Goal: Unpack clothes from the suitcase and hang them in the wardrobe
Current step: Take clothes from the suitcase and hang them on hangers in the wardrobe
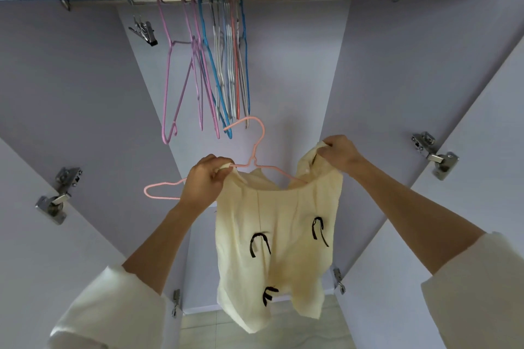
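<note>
A pale yellow top (pixel 276 238) with black markings is held up at the centre of the frame, in front of the open wardrobe (pixel 377 71). Its neckline is being worked over a pink hanger (pixel 249 163), whose right arm is already inside the cloth while the left arm sticks out bare at mid-left. The left hand (pixel 205 180) is pinched on the left shoulder of the top together with the hanger wire; the right hand (pixel 341 154) is pinched on the right shoulder or collar edge, lifted a little higher.

The top is judged to be light, soft and limp: it sags freely below the two hands and keeps no shape of its own, so it is best taken at the shoulder seams or collar, where it is held now. The wire hanger looks thin and springy and is likely to twist if gripped at one end only; its hook is the surer hold for lifting to the rail (pixel 158 0).

The rail at the top of the frame is largely hidden under the upper panel, behind a bunch of empty hangers (pixel 224 65). The suitcase is not in view. The sleeves of the top cannot be made out.
</note>
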A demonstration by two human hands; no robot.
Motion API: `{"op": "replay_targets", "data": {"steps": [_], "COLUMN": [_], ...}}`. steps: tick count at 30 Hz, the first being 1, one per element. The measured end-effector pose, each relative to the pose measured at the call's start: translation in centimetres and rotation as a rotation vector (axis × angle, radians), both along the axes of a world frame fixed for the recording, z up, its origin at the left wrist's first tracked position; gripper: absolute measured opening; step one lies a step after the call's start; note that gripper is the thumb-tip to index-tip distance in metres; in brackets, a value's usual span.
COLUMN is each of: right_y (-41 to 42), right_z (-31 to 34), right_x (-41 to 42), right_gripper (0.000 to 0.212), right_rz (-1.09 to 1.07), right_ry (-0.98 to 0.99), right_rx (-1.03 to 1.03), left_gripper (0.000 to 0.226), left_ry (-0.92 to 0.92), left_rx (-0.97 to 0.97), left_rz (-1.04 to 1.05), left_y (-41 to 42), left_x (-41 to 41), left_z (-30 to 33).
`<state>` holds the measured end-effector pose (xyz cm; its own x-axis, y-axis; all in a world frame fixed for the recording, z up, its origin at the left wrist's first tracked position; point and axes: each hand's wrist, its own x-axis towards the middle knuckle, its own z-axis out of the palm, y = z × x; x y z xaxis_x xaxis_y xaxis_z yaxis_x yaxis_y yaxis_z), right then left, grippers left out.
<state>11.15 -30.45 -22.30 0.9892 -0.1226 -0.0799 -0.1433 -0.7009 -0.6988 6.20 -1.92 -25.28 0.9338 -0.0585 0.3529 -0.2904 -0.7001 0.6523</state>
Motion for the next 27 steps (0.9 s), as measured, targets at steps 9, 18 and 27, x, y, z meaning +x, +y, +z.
{"op": "replay_targets", "data": {"steps": [9, 18, 27], "right_y": [-1.1, 0.3, -0.1], "right_z": [1.8, 3.6, 3.2], "right_x": [0.5, 0.0, -1.0], "right_gripper": [0.036, 0.027, 0.033], "right_rz": [0.118, 0.02, 0.12], "right_ry": [-0.106, -0.336, -0.22], "right_rx": [-0.476, 0.127, 0.13], "left_gripper": [0.018, 0.021, 0.017], "left_ry": [-0.107, -0.112, 0.02], "left_rx": [-0.056, -0.049, -0.374], "left_rz": [0.218, 0.048, 0.097], "left_y": [-0.5, -1.5, -1.4], "left_x": [0.2, 0.3, 1.1], "left_z": [0.7, 0.9, 0.9]}}
